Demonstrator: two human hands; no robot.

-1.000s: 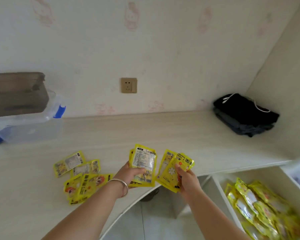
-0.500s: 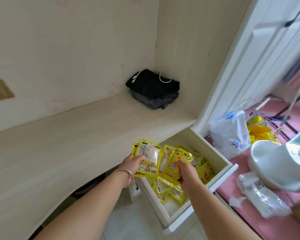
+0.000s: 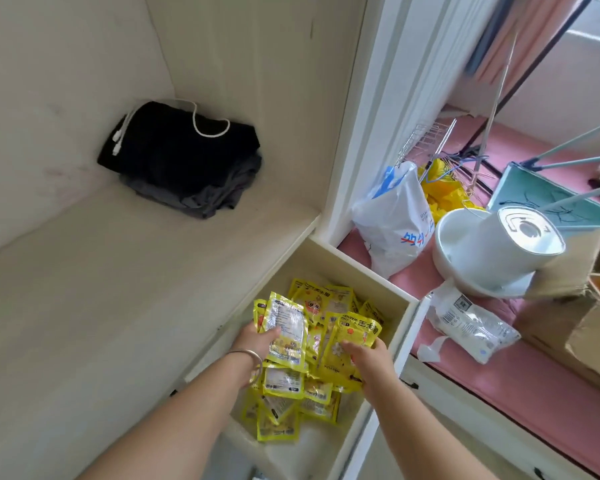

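Observation:
My left hand [image 3: 257, 337], with a silver bangle at the wrist, grips a small stack of yellow packets [image 3: 286, 327] whose clear printed back faces me. My right hand [image 3: 368, 355] holds another few yellow packets [image 3: 352, 337] by their lower edge. Both hands hover just above an open white drawer [image 3: 400, 327] beside the desk. Inside the drawer lies a loose pile of several more yellow packets [image 3: 291, 407], partly hidden by my hands.
A pale wooden desk [image 3: 101, 306] fills the left, with folded black and grey clothes [image 3: 184, 164] and a white cord in its back corner. Right of the drawer, on a pink floor, stand a white plastic bag [image 3: 395, 220], a white appliance [image 3: 492, 251], a wrapped package [image 3: 468, 323] and cardboard boxes [image 3: 575, 323].
My view has swung right, from the desk with its scattered packets to the open drawer. Both hands have carried their packets over the drawer and lowered toward the pile.

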